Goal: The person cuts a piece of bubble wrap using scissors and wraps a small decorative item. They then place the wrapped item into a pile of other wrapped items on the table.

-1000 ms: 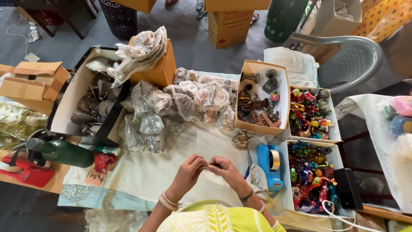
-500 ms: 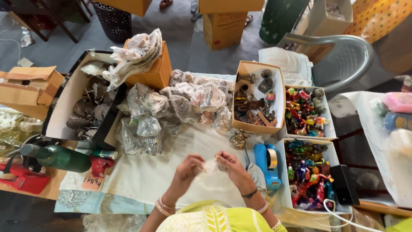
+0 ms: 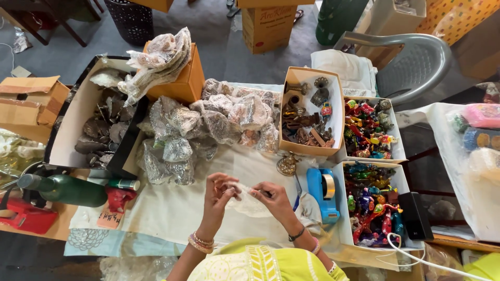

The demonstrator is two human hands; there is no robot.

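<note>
Clear plastic, a small pouch [image 3: 249,203], is pinched between both hands over the white cloth [image 3: 172,208] at the near middle of the worktop. Left hand [image 3: 219,191] grips its left edge with thumb and fingertips; right hand [image 3: 273,200] grips the right edge, fingers curled under. Both are closed on the pouch, which is lifted slightly off the cloth.

Judgement on doing this well: the film looks thin and slippery, so the person should keep the pinch at the very edges, pull evenly from both sides, and hold the mouth level so nothing slides out. Working low over the cloth would catch a drop.

Nearby: heap of wrapped pieces [image 3: 208,125] beyond the hands, tape dispenser [image 3: 323,192] just right of the right hand, brown box [image 3: 310,112] of metal bits, two trays of coloured figures [image 3: 370,208], green bottle [image 3: 65,190] at left.

Unclear:
- Whether the pouch holds anything; its contents cannot be made out through the crumpled film.
- Which edge is the opening.
- Right fingertips hidden under the pouch.
- Items in the wrapped heap blurred by wrapping.
- Worktop's left and right ends cut off.
</note>
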